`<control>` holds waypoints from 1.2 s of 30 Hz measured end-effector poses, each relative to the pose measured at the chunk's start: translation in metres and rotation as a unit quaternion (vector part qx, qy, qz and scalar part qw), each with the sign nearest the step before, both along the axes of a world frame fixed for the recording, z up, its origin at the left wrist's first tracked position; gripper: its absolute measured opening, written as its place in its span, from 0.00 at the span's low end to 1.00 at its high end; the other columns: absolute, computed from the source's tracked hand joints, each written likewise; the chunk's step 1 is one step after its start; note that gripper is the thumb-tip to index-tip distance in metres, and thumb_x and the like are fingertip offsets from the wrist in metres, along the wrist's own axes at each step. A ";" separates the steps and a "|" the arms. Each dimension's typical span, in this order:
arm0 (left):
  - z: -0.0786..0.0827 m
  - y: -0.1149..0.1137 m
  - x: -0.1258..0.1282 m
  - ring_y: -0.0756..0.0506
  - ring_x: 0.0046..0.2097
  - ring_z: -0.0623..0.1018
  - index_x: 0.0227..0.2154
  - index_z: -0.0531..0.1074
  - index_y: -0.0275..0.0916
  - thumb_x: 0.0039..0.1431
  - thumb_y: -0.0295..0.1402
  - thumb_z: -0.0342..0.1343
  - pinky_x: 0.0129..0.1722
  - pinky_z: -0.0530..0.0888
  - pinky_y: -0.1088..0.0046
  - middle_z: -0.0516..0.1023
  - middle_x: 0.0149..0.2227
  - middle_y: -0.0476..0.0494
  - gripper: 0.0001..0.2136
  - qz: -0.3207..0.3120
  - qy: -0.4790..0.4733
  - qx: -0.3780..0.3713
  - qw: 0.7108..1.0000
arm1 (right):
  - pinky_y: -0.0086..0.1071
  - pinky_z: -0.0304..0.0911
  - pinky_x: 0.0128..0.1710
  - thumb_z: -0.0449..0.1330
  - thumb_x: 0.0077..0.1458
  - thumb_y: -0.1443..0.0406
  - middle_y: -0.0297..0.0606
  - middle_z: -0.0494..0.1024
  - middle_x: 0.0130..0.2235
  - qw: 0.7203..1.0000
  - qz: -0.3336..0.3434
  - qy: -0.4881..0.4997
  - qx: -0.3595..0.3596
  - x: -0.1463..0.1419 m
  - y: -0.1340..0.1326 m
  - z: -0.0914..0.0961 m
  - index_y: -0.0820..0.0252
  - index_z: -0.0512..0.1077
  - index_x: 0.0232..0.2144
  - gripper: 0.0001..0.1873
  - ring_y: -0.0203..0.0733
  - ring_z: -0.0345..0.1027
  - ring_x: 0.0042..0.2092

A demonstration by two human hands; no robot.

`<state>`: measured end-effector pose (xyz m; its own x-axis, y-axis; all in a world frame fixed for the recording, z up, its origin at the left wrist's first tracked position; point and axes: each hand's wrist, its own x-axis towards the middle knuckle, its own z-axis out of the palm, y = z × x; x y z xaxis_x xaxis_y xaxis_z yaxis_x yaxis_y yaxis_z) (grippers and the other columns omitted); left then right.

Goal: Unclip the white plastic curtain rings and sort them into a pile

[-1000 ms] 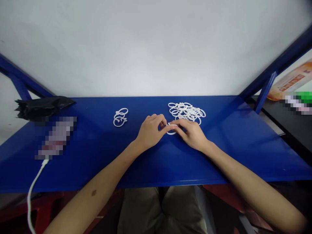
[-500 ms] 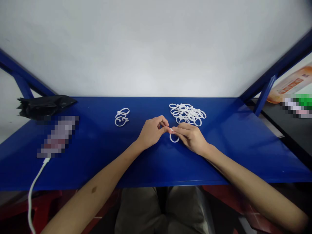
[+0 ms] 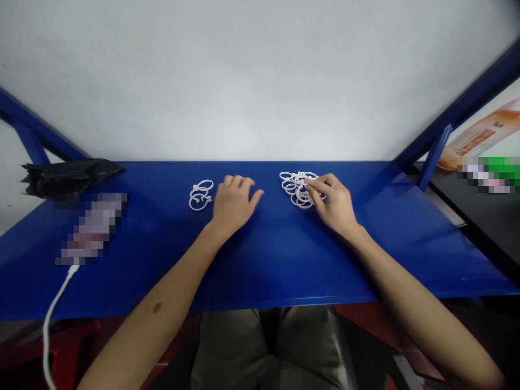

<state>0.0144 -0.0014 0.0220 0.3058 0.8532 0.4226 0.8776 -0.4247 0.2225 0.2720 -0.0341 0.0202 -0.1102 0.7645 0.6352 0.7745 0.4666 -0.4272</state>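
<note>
On the blue shelf (image 3: 268, 260), my left hand (image 3: 232, 205) lies palm down, fingers loosely apart and thumb stuck out. It sits just right of a small cluster of white plastic rings (image 3: 200, 195) without covering it, and no ring shows in it. My right hand (image 3: 335, 205) reaches into the larger pile of several white rings (image 3: 296, 187). Its fingertips are drawn together on a ring at the pile's right side, and the hand hides part of the pile.
A crumpled black bag (image 3: 69, 176) lies at the far left. Beside it a blurred flat object (image 3: 91, 227) has a white cable (image 3: 52, 314) hanging off the front edge. Blue frame struts (image 3: 455, 116) rise at both ends. My knees show below the shelf.
Both hands were pinching one white ring at the shelf's middle. They have parted: the left moved left to the small cluster, the right moved back to the large pile. That ring is out of sight.
</note>
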 end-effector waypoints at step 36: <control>-0.001 -0.028 0.021 0.46 0.38 0.72 0.36 0.74 0.40 0.68 0.28 0.54 0.40 0.66 0.68 0.80 0.31 0.50 0.05 -0.271 -0.025 0.179 0.945 | 0.37 0.66 0.38 0.58 0.64 0.57 0.37 0.79 0.35 0.995 0.053 0.037 -0.075 -0.012 -0.013 0.010 0.56 0.75 0.43 0.12 0.41 0.71 0.35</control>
